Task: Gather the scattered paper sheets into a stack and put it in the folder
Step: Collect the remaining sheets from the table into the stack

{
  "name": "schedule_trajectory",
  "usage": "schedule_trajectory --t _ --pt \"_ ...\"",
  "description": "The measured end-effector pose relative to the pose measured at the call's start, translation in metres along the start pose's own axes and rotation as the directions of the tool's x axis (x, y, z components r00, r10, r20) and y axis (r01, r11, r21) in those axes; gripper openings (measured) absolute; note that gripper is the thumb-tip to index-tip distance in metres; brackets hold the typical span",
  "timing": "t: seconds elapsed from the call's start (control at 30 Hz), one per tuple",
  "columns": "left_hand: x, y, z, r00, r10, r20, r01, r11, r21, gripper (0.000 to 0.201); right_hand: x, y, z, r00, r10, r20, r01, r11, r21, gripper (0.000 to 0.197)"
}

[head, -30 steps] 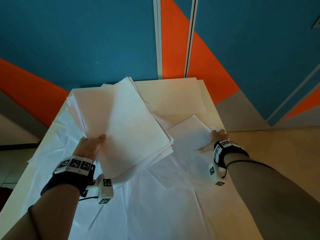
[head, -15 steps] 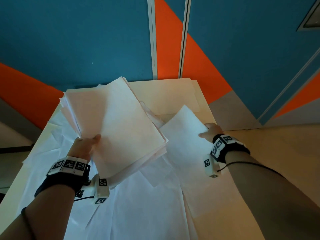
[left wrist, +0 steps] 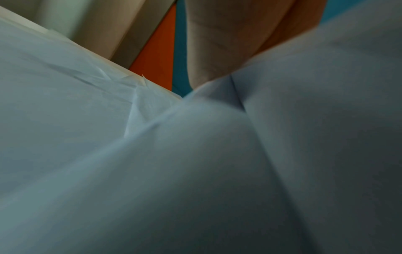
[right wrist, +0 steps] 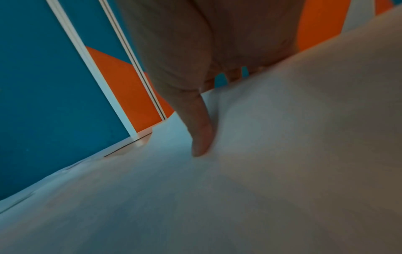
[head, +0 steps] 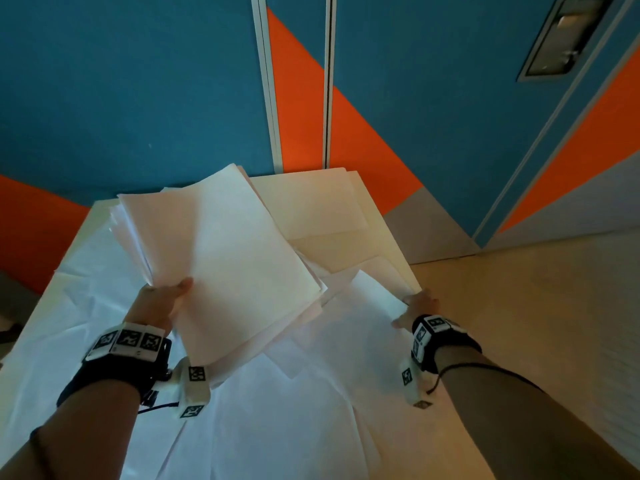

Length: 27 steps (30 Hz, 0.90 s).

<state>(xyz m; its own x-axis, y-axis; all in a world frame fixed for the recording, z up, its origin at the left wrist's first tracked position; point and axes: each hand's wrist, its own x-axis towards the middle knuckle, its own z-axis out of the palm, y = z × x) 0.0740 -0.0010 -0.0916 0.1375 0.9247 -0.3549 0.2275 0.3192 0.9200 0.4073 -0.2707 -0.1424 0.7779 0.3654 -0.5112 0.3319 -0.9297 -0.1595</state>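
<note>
My left hand (head: pixel 161 303) grips a thick stack of white paper (head: pixel 225 258) by its near left corner, thumb on top, and holds it tilted above the table. In the left wrist view the stack's underside (left wrist: pixel 304 137) fills the right side, below my palm (left wrist: pixel 217 43). My right hand (head: pixel 414 306) pinches a single white sheet (head: pixel 349 323) at its right edge; its left part runs under the stack. My thumb (right wrist: pixel 202 137) presses on that sheet (right wrist: pixel 217 197), with the fingers behind its edge. The cream folder (head: pixel 311 209) lies flat at the table's far end.
Several loose, creased white sheets (head: pixel 259 427) cover the table (head: pixel 415 455) in front of me and to the left (left wrist: pixel 54 111). A blue and orange wall (head: pixel 138 98) stands just behind the table. Tan floor (head: pixel 536 323) lies to the right.
My right hand lay flat on a sheet at the table's right edge, then took hold of it and lifted it. It now holds it lower, near the stack. The left hand barely moved.
</note>
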Motion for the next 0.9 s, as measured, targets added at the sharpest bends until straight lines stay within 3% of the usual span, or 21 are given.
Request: schedule_trajectory --t 0.13,0.43,0.53,0.6,0.67,0.73,0.8,0.9 --pt "-0.010 0.009 0.009 1.000 -0.012 0.012 0.012 0.999 0.045 0.048 0.002 0.004 0.001 1.000 0.014 -0.013 -0.014 0.999 0.046 0.063" --pt "-0.008 0.013 0.006 1.000 -0.002 0.003 0.002 0.991 0.133 0.052 0.015 -0.009 -0.004 0.995 0.059 -0.077 -0.049 0.992 0.120 0.057" --pt "-0.005 0.015 0.007 1.000 -0.014 -0.014 0.016 0.996 0.086 0.051 0.016 -0.018 -0.003 0.993 0.081 -0.089 -0.072 0.992 0.105 0.062" --pt "-0.003 0.015 0.006 1.000 -0.018 -0.022 0.020 0.997 0.077 0.049 0.017 -0.021 -0.006 0.992 0.104 -0.075 -0.095 0.989 0.113 0.069" --pt "-0.002 0.014 0.005 0.999 -0.027 -0.026 0.028 0.997 0.067 0.049 0.019 -0.022 -0.009 0.993 0.110 -0.032 -0.109 0.993 0.048 0.061" --pt "0.002 0.011 0.004 1.000 -0.021 -0.022 0.022 0.998 0.060 0.049 0.018 -0.022 -0.011 0.996 0.084 0.021 -0.084 0.996 -0.017 0.056" --pt "0.002 0.011 0.005 1.000 -0.025 -0.012 0.025 0.999 0.040 0.049 0.021 -0.021 -0.007 0.998 0.064 -0.023 -0.064 0.998 -0.026 0.057" --pt "0.010 0.004 0.000 1.000 -0.023 0.003 0.023 0.999 -0.026 0.053 0.016 -0.026 -0.009 0.995 -0.032 -0.099 0.032 0.999 0.005 0.044"
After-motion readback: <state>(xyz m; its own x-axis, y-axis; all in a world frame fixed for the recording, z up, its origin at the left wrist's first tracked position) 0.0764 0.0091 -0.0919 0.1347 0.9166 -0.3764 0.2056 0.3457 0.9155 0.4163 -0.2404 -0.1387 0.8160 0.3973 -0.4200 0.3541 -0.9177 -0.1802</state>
